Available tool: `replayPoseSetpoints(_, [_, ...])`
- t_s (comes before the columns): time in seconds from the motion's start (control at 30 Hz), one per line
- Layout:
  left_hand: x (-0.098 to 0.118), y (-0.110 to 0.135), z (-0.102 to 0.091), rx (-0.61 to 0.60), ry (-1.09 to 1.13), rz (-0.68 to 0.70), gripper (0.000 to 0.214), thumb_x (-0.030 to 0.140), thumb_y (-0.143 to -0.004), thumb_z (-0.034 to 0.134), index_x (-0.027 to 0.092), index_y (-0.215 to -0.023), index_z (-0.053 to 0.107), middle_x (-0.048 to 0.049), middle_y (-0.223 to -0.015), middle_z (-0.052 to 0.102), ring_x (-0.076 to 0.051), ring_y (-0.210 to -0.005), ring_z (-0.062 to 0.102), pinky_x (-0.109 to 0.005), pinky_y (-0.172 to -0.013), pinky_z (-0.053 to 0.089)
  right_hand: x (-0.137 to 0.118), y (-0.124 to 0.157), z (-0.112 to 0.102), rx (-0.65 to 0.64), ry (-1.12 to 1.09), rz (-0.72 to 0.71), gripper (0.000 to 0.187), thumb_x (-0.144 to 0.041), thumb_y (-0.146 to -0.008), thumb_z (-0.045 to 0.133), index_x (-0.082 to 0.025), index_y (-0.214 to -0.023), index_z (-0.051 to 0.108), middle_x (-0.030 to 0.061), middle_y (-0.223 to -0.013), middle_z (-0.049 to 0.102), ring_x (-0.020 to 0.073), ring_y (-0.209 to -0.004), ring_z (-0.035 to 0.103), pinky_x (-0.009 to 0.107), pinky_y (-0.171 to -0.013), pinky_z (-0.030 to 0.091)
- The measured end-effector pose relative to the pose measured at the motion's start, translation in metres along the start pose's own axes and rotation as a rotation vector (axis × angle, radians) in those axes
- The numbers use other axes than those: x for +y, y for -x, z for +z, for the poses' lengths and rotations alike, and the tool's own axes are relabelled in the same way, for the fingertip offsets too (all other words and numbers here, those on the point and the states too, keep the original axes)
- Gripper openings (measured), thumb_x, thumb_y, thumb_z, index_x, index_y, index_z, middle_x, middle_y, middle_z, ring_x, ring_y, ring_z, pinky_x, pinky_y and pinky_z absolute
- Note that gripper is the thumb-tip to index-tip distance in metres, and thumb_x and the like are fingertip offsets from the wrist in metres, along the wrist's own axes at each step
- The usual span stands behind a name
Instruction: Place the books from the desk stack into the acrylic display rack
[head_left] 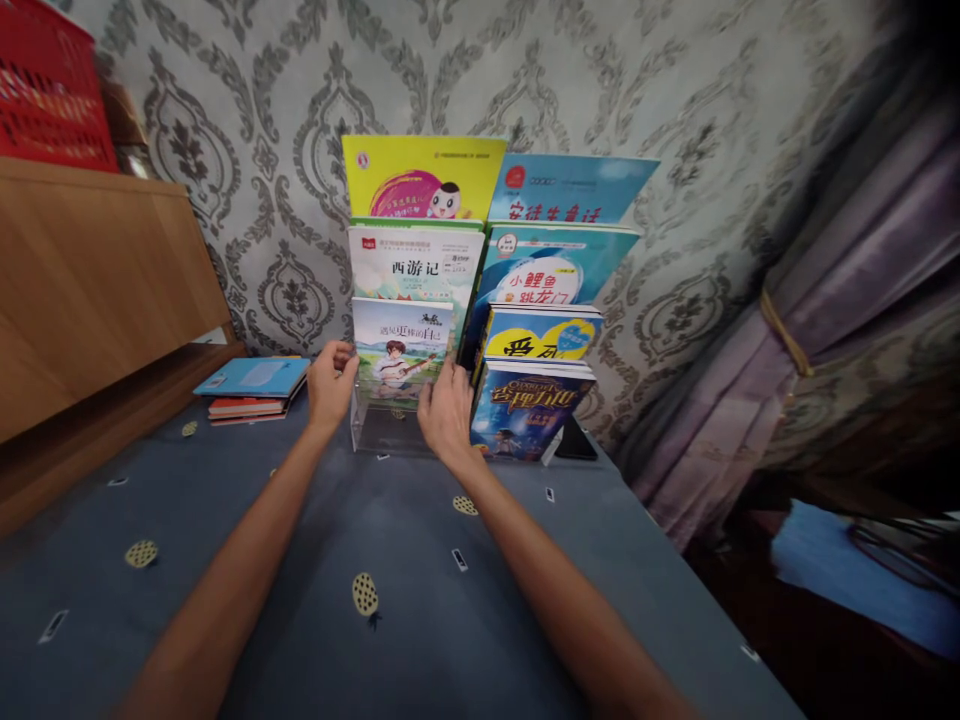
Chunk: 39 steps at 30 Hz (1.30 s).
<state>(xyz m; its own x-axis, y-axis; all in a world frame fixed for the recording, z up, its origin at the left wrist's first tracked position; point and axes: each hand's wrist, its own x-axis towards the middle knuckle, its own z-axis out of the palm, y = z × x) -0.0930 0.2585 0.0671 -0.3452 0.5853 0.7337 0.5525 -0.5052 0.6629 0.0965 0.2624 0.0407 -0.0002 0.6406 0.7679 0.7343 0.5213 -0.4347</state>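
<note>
A picture book (397, 350) with a child playing guitar on its cover stands upright in the front of a clear stepped book stand (375, 432). At its left edge, my left hand (332, 385) is closed with bent fingers. My right hand (448, 408) grips the lower right edge, the thumb in front and some fingertips hidden. Behind it rise a white-covered book (416, 262) and a yellow book (424, 170). The stand's right column holds a dark blue book (529, 410), a yellow-and-blue book (544, 333), a teal book (559, 262) and a blue book (577, 185).
Several books (253, 378) lie stacked at the left beside a wooden cabinet (97, 290). A red basket (52, 90) sits on the cabinet. A dark flat object (577, 442) lies right of the stand. The patterned cloth (300, 580) covers the surface; a tied curtain (720, 400) hangs right.
</note>
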Motion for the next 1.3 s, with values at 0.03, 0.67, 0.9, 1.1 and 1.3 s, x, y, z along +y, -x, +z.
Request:
replayPoseSetpoints(0.03, [0.0,0.001,0.0,0.009,-0.017,0.001,0.01,0.025,-0.079,0.062,0.021,-0.087,0.058,0.0019,-0.073,0.057,-0.016,-0.069,0.055,-0.027,-0.069,0.042,-0.001,0.001,0.001,0.005,-0.015,0.005,0.055,-0.021,-0.091,0.04,-0.006,-0.144,0.04,0.0258,-0.118,0.057,0.0387,-0.111,0.056,0.059,-0.094,0.045])
replayPoseSetpoints(0.67, [0.012,0.012,0.001,-0.048,-0.193,0.178,0.025,0.008,-0.08,0.051,0.023,-0.092,0.067,-0.001,-0.078,0.052,-0.02,-0.075,0.052,-0.03,-0.072,0.039,0.0,0.012,0.003,0.017,-0.03,-0.099,0.043,-0.014,-0.091,0.043,-0.015,-0.132,0.056,0.0221,-0.133,0.049,0.0342,-0.121,0.05,0.057,-0.098,0.044])
replayPoseSetpoints(0.9, [0.014,0.012,0.001,-0.051,-0.151,0.188,0.028,0.006,-0.081,0.05,0.023,-0.093,0.069,-0.0017,-0.08,0.052,-0.02,-0.075,0.052,-0.029,-0.069,0.039,0.0,0.012,0.001,0.046,-0.052,-0.1,0.04,-0.014,-0.091,0.045,-0.016,-0.128,0.06,0.0184,-0.12,0.052,0.0312,-0.112,0.052,0.051,-0.095,0.047])
replayPoseSetpoints(1.1, [0.019,0.011,-0.001,-0.033,-0.137,0.187,0.027,0.005,-0.083,0.05,0.021,-0.094,0.068,-0.0021,-0.086,0.051,-0.018,-0.076,0.053,-0.028,-0.07,0.04,-0.004,0.011,-0.004,0.053,-0.119,-0.105,0.041,-0.013,-0.09,0.045,-0.015,-0.128,0.059,0.0174,-0.119,0.05,0.0298,-0.112,0.051,0.049,-0.097,0.046])
replayPoseSetpoints(1.3, [0.025,0.01,-0.004,0.015,-0.12,0.213,0.022,0.001,-0.081,0.05,0.02,-0.084,0.061,-0.0019,-0.086,0.052,-0.017,-0.077,0.053,-0.028,-0.069,0.041,-0.009,0.011,-0.009,0.088,-0.14,-0.142,0.035,-0.012,-0.089,0.044,-0.016,-0.118,0.065,0.0142,-0.108,0.052,0.0283,-0.104,0.052,0.045,-0.092,0.047])
